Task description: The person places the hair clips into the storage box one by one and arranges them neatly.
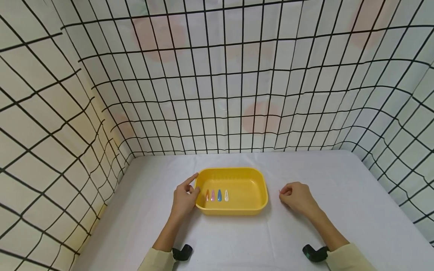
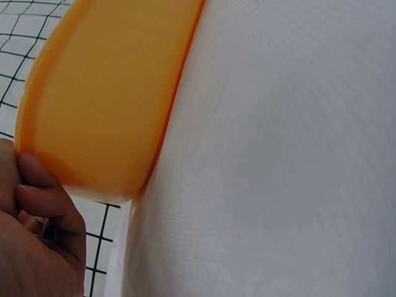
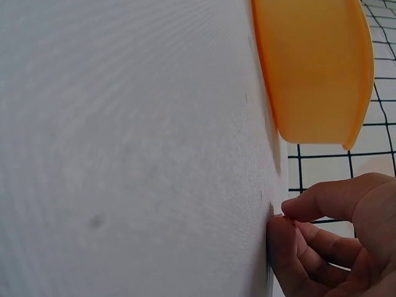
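In the head view a yellow tray (image 1: 242, 192) stands on the white cloth. Four-sided with rounded corners, it has several snap hair clips in a row at its left: an orange clip (image 1: 207, 195), a pink clip (image 1: 213, 195), a blue clip (image 1: 219, 195) and a white clip (image 1: 226, 195). My left hand (image 1: 184, 198) grips the tray's left rim, thumb on the edge and bent fingers against the outer wall (image 2: 99, 124). To the right of the tray, my right hand (image 1: 297, 196) pinches a small red hair clip (image 3: 288, 218) low over the cloth, mostly hidden by the fingertips.
A black wire grid (image 1: 223, 96) encloses the table at the back and sides, with pale fabric behind it. White cloth (image 1: 237, 241) covers the tabletop. Black wrist devices (image 1: 182, 252) sit by both light sleeves.
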`<state>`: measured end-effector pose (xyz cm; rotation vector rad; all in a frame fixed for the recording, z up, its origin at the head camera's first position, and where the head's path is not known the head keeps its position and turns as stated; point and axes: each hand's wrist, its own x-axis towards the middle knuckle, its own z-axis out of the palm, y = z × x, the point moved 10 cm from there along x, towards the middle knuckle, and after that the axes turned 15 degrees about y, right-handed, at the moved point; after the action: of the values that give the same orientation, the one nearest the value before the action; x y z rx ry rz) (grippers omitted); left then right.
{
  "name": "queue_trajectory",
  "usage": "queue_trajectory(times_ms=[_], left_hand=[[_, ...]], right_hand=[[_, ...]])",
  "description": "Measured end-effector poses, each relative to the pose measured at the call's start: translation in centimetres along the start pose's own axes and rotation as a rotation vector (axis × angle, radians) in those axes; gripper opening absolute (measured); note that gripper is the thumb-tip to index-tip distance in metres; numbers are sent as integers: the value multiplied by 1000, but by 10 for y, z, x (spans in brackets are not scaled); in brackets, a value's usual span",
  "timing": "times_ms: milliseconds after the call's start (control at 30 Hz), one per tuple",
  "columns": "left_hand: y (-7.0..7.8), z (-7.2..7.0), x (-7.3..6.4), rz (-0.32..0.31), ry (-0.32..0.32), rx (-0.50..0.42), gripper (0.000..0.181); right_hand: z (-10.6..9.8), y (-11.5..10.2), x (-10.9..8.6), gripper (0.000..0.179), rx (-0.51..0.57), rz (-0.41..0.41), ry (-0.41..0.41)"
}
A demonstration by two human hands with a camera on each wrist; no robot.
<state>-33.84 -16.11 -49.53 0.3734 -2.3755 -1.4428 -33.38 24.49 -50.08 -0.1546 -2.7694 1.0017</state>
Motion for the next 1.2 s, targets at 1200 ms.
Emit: queue_trajectory(times_ms=[1200], left_hand=[[-1,1,1,-8,1,6,55]], right_hand=[[-10,-4,11,28,271,66,0]])
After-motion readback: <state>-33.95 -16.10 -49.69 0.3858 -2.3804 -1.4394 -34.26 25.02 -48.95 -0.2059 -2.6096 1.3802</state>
